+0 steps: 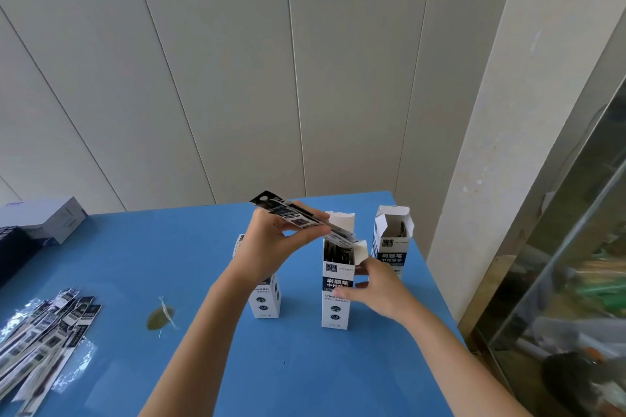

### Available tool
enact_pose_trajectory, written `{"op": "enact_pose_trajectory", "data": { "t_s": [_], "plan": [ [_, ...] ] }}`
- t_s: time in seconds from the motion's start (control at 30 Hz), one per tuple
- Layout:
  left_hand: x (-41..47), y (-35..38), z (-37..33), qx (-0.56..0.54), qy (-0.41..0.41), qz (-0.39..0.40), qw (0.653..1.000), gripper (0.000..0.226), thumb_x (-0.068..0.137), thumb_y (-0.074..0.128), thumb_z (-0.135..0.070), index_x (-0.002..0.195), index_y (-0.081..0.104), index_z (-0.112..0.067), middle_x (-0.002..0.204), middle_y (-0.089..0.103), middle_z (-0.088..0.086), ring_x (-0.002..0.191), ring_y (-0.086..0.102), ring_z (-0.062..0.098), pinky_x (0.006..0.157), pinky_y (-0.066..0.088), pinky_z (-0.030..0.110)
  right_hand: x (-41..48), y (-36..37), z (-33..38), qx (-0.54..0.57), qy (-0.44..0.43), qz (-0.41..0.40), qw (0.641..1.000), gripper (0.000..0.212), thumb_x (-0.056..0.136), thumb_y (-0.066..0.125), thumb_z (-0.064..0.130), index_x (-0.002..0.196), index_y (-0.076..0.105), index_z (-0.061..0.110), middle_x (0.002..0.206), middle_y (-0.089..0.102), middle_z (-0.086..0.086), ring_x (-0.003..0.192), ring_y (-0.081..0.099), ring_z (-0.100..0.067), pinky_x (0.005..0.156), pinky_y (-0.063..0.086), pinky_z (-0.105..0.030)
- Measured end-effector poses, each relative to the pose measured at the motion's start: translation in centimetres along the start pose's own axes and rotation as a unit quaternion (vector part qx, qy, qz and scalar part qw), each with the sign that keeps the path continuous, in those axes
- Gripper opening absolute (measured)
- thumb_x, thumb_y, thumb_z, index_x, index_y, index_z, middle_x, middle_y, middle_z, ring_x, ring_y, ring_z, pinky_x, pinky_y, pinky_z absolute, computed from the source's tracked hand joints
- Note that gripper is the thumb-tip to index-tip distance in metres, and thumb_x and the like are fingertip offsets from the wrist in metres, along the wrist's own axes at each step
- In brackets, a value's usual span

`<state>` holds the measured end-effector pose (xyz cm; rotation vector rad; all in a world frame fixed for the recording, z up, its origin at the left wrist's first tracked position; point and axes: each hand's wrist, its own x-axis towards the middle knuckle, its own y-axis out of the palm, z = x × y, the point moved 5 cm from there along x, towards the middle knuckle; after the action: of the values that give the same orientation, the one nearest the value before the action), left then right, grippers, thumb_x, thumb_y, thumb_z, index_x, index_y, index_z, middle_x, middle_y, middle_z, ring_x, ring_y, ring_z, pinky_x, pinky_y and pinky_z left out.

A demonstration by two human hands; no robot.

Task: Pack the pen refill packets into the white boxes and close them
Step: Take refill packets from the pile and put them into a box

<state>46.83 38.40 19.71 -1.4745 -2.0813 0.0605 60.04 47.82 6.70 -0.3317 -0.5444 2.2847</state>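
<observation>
left box (267,298) mostly behind left forearm, packet pile (40,335) cut off left

"刷题笔" on the middle white box (335,294)

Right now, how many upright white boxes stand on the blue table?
3: one behind the left hand, at; one steadied by the right hand, at; one open, far right.

We see a blue bench (135,247), white boxes (335,308) with black printed bands, and black-and-silver packets (44,332).
</observation>
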Motion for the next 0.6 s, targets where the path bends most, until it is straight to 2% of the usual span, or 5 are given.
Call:
{"op": "enact_pose_trajectory", "data": {
  "t_s": [0.13,0.33,0.5,0.53,0.6],
  "plan": [
    [0.0,-0.4,0.7,0.006,-0.015,0.018,1.0,0.017,0.075,0.072,-0.003,0.081,0.071,-0.019,0.079,0.073,-0.012,0.078,0.07,0.006,0.077,0.051,0.014,0.0,-0.1,0.0,0.003,0.001,0.007,1.0,0.042,0.074,0.077,0.021,0.101,0.05,0.037,0.102,0.062,0.018,0.103,0.056,-0.001,0.091,0.05,-0.029],
    [0.2,0.0,2.0,0.077,-0.044,0.055,0.995,0.009,0.075,0.075,-0.01,0.083,0.075,-0.013,0.084,0.074,-0.006,0.079,0.069,0.005,0.077,0.052,0.015,0.2,0.3,-0.3,0.0,-0.001,0.014,1.0,0.049,0.073,0.077,0.021,0.116,0.055,0.023,0.111,0.065,0.011,0.108,0.057,-0.003,0.088,0.05,-0.027],
    [1.0,1.6,2.3,0.21,-0.041,0.084,0.973,0.01,0.078,0.073,-0.021,0.085,0.074,-0.013,0.077,0.067,-0.009,0.072,0.058,-0.004,0.067,0.043,0.01,0.5,0.5,-0.4,-0.012,-0.002,0.015,1.0,0.05,0.072,0.078,0.024,0.115,0.055,0.024,0.11,0.066,0.012,0.107,0.057,-0.002,0.087,0.049,-0.025],
    [1.2,2.0,2.5,0.232,-0.045,0.093,0.967,0.013,0.078,0.073,-0.024,0.084,0.073,-0.013,0.078,0.068,-0.007,0.073,0.058,-0.003,0.067,0.044,0.012,0.6,0.5,-0.3,-0.015,-0.003,0.017,1.0,0.048,0.072,0.078,0.023,0.114,0.055,0.023,0.11,0.066,0.012,0.107,0.057,-0.003,0.087,0.049,-0.025],
    [1.4,3.0,2.7,0.276,-0.063,0.119,0.952,0.017,0.078,0.071,-0.031,0.082,0.071,-0.014,0.082,0.069,-0.001,0.078,0.062,0.01,0.072,0.05,0.029,0.7,0.6,-0.2,-0.018,-0.005,0.021,1.0,0.044,0.072,0.078,0.022,0.109,0.055,0.024,0.11,0.066,0.011,0.108,0.057,-0.003,0.088,0.048,-0.025]
  ]
}}
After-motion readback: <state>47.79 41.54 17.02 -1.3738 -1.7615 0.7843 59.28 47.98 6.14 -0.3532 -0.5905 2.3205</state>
